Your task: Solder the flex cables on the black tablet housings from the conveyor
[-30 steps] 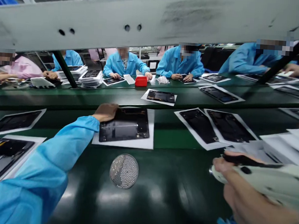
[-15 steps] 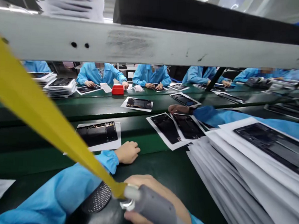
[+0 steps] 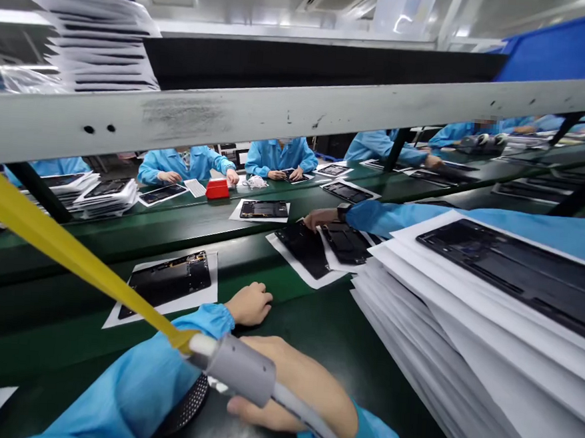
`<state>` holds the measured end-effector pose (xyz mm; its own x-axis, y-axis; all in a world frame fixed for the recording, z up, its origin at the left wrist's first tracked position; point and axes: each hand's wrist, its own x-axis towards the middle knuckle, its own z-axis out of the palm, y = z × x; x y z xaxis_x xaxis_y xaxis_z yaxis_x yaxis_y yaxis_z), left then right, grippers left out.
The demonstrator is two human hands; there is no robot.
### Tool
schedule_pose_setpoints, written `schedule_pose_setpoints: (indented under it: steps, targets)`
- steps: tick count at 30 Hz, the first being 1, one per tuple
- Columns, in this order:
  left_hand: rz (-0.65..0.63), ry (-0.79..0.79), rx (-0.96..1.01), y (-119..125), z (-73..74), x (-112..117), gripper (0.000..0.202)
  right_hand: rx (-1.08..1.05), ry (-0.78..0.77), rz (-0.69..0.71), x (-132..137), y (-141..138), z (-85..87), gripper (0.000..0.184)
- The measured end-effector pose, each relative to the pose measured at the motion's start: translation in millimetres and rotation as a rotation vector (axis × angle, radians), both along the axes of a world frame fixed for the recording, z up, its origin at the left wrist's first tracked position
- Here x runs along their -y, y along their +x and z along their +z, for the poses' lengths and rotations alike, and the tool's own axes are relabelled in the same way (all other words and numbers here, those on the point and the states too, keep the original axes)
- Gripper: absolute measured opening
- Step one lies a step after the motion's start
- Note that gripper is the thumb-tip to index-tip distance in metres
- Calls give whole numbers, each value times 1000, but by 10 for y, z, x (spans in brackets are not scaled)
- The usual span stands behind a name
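Observation:
My left hand (image 3: 250, 304) rests on the green bench with its fingers loosely curled and nothing visible in them. Just left of it lies a dark tablet-like panel with inner parts showing (image 3: 181, 278), on white sheeting. My right hand (image 3: 306, 383) is closed lower down, its thumb towards the left. A grey cable with a thick cylinder (image 3: 244, 369) hangs from a yellow strap (image 3: 70, 243) and hides its fingertips; what they hold cannot be made out. Beneath my left forearm a black perforated round piece (image 3: 192, 402) partly shows.
A tall stack of white sheets with dark panels (image 3: 466, 311) stands at right. A co-worker's hand (image 3: 321, 218) touches panels (image 3: 303, 246) ahead. A grey shelf beam (image 3: 280, 115) crosses above. Several people in blue sit opposite, near a red box (image 3: 217, 188).
The view has tilted and shifted, and the strap and cable cylinder appear farther left. The co-worker's hand has moved onto the nearer panels. My hands keep nearly the same pose.

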<state>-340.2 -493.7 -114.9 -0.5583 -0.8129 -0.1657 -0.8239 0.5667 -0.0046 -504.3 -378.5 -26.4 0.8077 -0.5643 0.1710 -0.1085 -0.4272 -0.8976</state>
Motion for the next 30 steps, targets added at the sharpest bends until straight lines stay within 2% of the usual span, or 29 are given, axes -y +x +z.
schedule_pose_setpoints:
  steps: [11, 17, 22, 27, 30]
  targets:
    - [51, 14, 2, -44, 19, -4, 21, 19, -23, -3, -26, -38, 57, 30]
    - [72, -18, -36, -111, -29, 4, 27, 35, -7, 7, -1, -62, 54, 32]
    - [43, -52, -52, -465, -126, 212, 36, 14, -14, -72, 29, -76, 39, 28]
    - [18, -74, -84, -979, -212, 605, 41, 26, 4, -110, 59, -154, 50, 32]
    - [42, -91, -104, -1194, -235, 846, 42, -6, 30, -152, 83, -234, 82, 32]
